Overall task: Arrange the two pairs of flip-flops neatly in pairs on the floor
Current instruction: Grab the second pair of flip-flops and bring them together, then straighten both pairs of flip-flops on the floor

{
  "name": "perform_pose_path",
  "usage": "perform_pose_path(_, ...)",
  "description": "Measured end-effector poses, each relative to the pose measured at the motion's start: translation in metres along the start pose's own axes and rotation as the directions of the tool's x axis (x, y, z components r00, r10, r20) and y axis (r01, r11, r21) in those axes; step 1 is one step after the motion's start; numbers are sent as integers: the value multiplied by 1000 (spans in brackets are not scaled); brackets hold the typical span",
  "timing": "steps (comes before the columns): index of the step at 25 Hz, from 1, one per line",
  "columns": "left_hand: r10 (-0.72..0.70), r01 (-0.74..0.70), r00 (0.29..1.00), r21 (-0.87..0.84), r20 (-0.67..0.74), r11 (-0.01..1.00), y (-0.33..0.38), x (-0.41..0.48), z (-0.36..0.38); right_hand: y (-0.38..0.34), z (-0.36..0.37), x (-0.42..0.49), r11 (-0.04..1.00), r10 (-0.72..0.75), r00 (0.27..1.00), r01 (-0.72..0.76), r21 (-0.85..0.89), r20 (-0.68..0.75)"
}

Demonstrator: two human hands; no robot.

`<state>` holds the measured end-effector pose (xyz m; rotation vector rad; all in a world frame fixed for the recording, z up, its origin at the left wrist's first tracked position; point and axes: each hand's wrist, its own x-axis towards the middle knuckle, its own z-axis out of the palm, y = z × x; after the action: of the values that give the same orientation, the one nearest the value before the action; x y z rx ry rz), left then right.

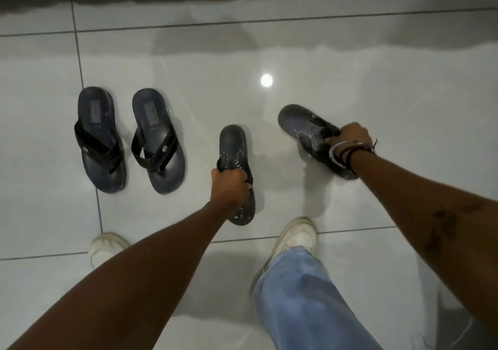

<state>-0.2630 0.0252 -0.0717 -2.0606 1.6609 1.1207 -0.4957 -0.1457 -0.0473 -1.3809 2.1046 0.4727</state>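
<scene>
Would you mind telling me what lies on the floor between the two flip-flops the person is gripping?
Nothing: in the head view, only bare glossy tile separates the left-hand flip-flop from the right-hand flip-flop.

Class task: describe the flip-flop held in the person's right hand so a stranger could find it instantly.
Start at the tidy flip-flop pair on the floor's left and go right, past the flip-flop in the left hand. The right hand grips the target flip-flop: farthest right, angled diagonally.

Four flip-flops (100, 139), two hands (229, 185)
</scene>
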Motion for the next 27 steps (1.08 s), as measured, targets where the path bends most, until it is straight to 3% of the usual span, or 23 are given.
perform_pose_path(2, -56, 50, 997, -123, -48, 991, 15, 15, -12, 9, 19, -17, 952, 179, 980, -194, 235, 82)
perform_pose_path(5, -44, 37, 998, -138, -41, 990, 32, 33, -25, 6, 68, -33, 847, 338, 925, -379, 373, 173)
perform_pose_path(9, -33, 35, 999, -129, 20, 991, 40, 36, -17, 3, 107, -39, 822, 338, 922, -387, 417, 190)
perform_pose_path(12, -8, 39, 994, -274, 113, 961, 37, 32, -19, -1, 100, -44, 864, 324, 928, -370, 341, 185)
perform_pose_path(13, 33, 14, 993, -389, 115, 921, 36, 25, -27, -5, 94, -51, 891, 312, 936, -348, 293, 162)
perform_pose_path(15, 6, -33, 998, -471, -58, 882, 34, 15, -45, -19, 82, -70, 968, 204, 978, -208, 137, 48)
perform_pose_path(17, -176, 24, 925, -410, -338, 912, 17, 8, -62, -46, 76, -94, 995, -96, 988, 91, -42, -124)
perform_pose_path(18, -251, 32, 858, -442, -448, 896, -4, 6, -75, -68, 77, -106, 963, -266, 951, 255, -87, -157)
perform_pose_path(20, -381, 137, 745, -433, -548, 891, -60, 9, -105, -124, 83, -122, 845, -529, 847, 520, -128, -56)
perform_pose_path(22, -498, 396, 712, -303, -495, 867, -130, 15, -126, -185, 99, -122, 743, -630, 767, 641, -190, 122)
perform_pose_path(24, -613, 598, 726, -154, -312, 787, -187, 20, -136, -232, 118, -112, 686, -617, 745, 667, -291, 254)
perform_pose_path(27, -629, 630, 771, -27, -97, 776, -224, 30, -129, -265, 154, -93, 675, -517, 813, 579, -457, 267)
